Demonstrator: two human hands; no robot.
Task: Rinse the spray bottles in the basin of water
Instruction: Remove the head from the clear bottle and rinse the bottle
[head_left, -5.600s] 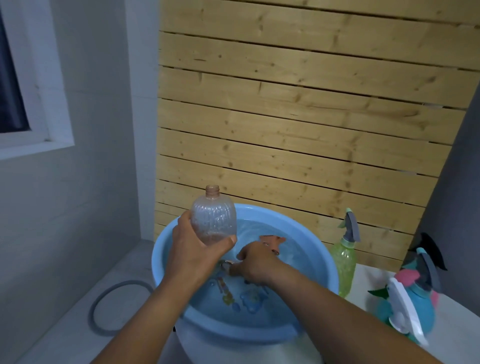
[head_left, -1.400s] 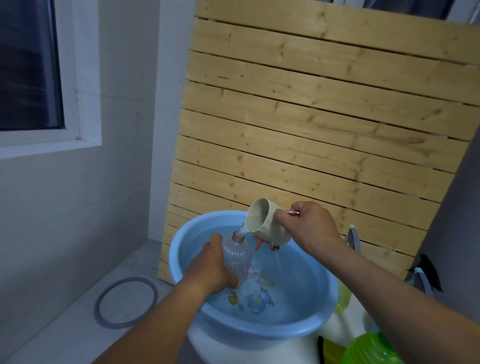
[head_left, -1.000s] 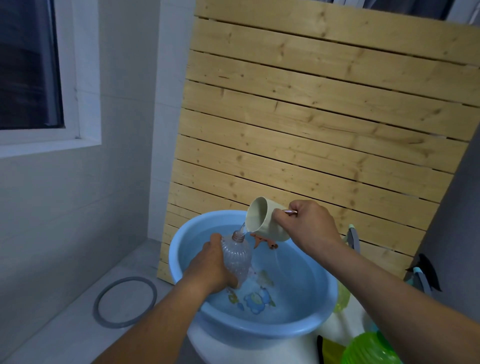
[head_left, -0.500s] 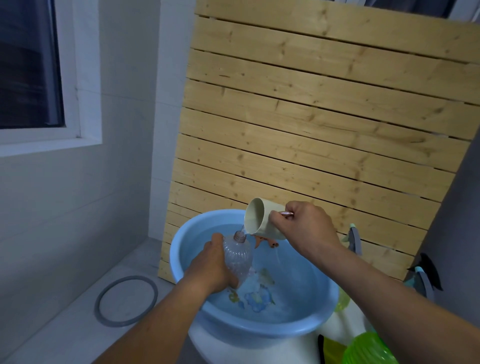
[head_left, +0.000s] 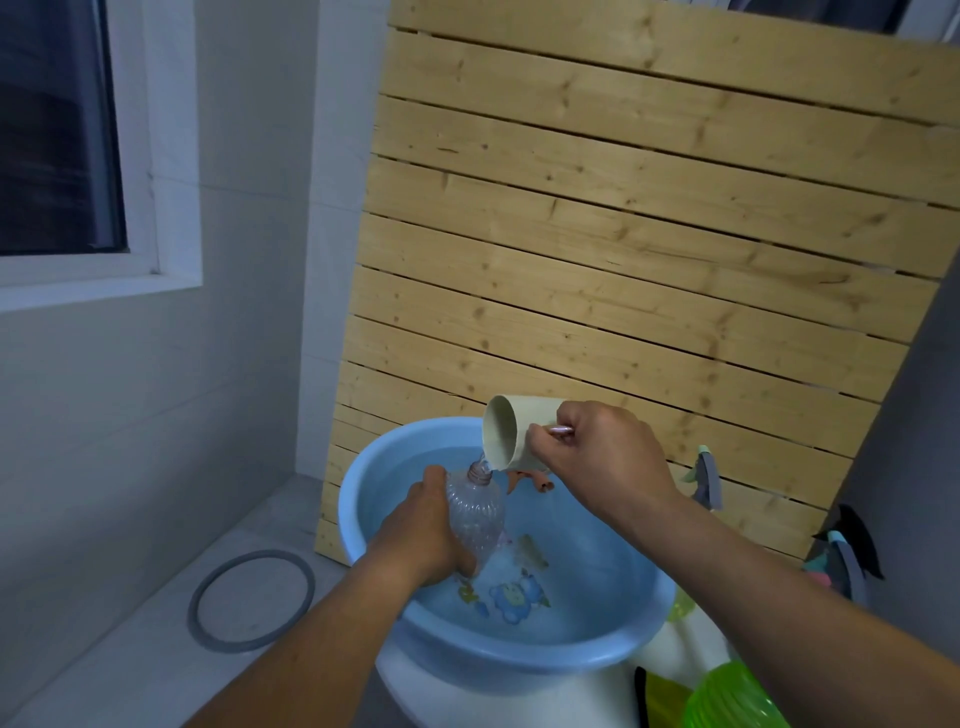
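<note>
- A slatted pine panel (head_left: 623, 249) leans against the pale wall in front of me, with a dark window (head_left: 57, 130) to my left and a grey ring (head_left: 252, 600) lying on the light floor below it.
- The blue basin (head_left: 374, 467) sits on a white stand (head_left: 467, 696) just ahead of me; it holds clear water, and cartoon prints show through on its bottom.
- An orange spray head (head_left: 524, 478) lies at the far side of the basin, partly hidden behind the cup.
- My left hand (head_left: 423, 535) is wrapped around the clear bottle (head_left: 475, 514), holding it upright with its base down in the water and its open neck up.
- The bottle is ribbed, see-through plastic with no cap or spray head on it.
- My right hand (head_left: 602, 462) grips the cream cup (head_left: 511, 439) by its handle, tipped on its side, with a thin stream of water falling from its lip into the bottle's neck.
- A green bottle (head_left: 732, 696) lies at the lower right edge, and a grey trigger sprayer (head_left: 704, 483) stands behind my right forearm.
</note>
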